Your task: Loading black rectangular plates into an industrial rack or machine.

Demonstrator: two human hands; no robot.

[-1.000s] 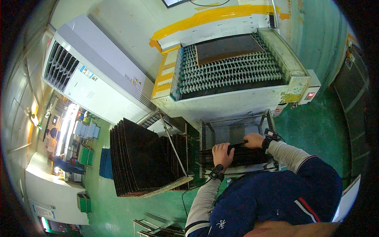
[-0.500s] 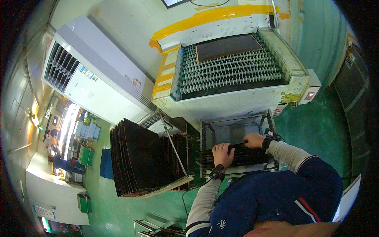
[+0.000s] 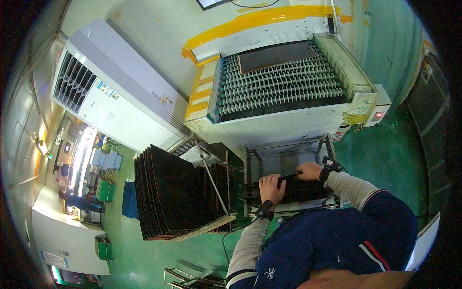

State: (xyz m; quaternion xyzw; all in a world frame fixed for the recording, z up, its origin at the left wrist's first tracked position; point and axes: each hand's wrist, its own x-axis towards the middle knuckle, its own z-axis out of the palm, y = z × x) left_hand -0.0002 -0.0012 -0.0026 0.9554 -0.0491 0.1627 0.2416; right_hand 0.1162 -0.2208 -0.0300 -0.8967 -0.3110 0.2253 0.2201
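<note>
Several thin dark panels (image 3: pixel 305 191) stand close together in a metal rack (image 3: pixel 248 166) in front of me. My left hand (image 3: pixel 272 188) is closed over the top edge of a panel at the left of the row. At the right, my right hand (image 3: pixel 309 171) grips a top edge with its fingers curled down, partly hidden. Whether both hold the same panel I cannot make out. Beyond the rack, another dark panel (image 3: pixel 276 57) lies flat on the pale disc rollers (image 3: pixel 284 89) of a conveyor machine.
Left of my rack, a second rack (image 3: pixel 219 222) holds several large dark panels (image 3: pixel 175 188) on edge. A white air conditioner (image 3: pixel 120 86) stands behind it. A control box with a red switch (image 3: pixel 378 115) sits at the machine's right. Green floor (image 3: pixel 380 159) surrounds the racks.
The panel on the rollers has shifted slightly away from me, toward the machine's far side. My hands have stayed in place on the panels in the rack.
</note>
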